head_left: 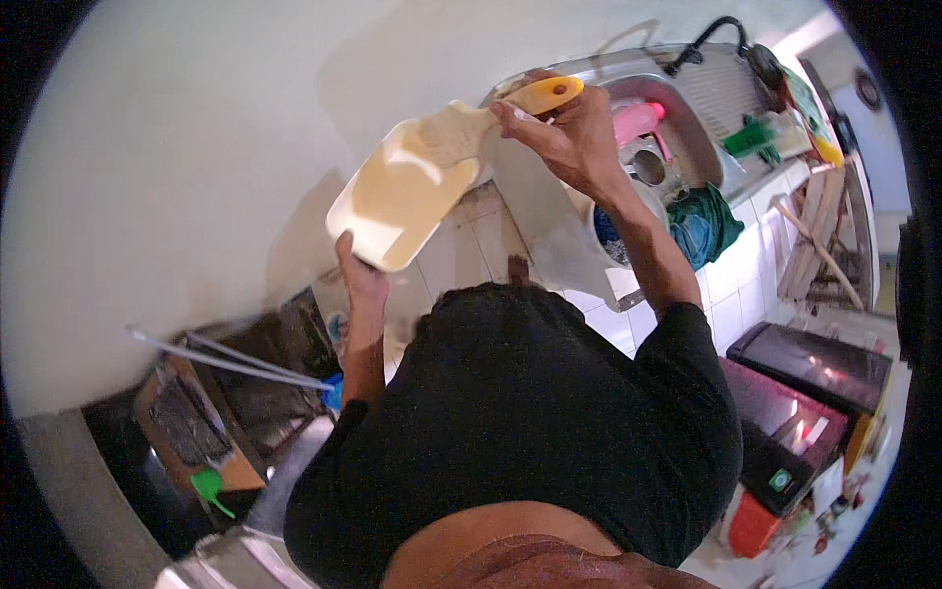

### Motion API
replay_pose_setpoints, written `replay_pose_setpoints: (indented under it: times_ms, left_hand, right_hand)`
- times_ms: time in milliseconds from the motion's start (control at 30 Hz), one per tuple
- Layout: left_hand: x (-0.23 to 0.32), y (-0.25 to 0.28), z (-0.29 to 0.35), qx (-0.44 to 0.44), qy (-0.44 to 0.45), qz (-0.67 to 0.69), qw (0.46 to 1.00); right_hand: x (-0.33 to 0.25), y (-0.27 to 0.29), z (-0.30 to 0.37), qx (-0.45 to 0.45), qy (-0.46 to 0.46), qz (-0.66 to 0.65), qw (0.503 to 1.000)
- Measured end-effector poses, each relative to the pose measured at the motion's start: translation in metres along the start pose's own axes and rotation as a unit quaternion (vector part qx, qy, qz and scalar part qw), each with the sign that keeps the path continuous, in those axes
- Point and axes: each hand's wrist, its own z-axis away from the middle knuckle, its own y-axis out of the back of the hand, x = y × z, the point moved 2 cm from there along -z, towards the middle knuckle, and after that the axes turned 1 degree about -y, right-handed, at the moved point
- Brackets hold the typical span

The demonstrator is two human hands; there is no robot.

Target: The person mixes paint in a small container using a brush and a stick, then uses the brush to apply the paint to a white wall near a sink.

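A cream cutting board (417,187) with rounded corners is held up in front of me, tilted, against the pale wall. My left hand (361,270) grips its lower corner, thumb on the face. At the other end, my right hand (569,137) is closed round the narrow neck. A yellow handle end (554,90) with a dark round hole sticks out above those fingers. Whether it is one piece with the board is hidden by the hand. A bright streak of light crosses the board's surface.
On the right, a metal sink (702,128) holds a pink bottle (638,120) and a metal cup (648,167). Green cloth (706,226) hangs over its front edge. A black tap (706,44) rises behind. Lower right stands a dark appliance (785,412); lower left, a cardboard box (177,412).
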Motion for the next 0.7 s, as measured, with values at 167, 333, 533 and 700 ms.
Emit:
replay_pose_setpoints:
  times_ms: [167,333,533,700]
  left_hand:
    - [-0.006,-0.021,0.002,-0.026,0.009,-0.016,1.0]
    - [-0.022,-0.026,-0.001,-0.062,0.028,0.001,0.998]
    - [-0.024,-0.03,0.005,-0.021,0.059,-0.018,0.998]
    - [-0.023,-0.03,-0.003,-0.052,0.017,-0.019,0.998]
  right_hand:
    - [0.016,-0.029,0.004,-0.074,0.006,0.093,0.993]
    - [0.041,-0.042,0.003,-0.096,-0.016,0.231,0.968]
    - [0.023,-0.026,0.006,-0.102,-0.05,0.236,0.965]
    - [0.023,-0.012,-0.004,-0.083,0.001,0.266,0.96]
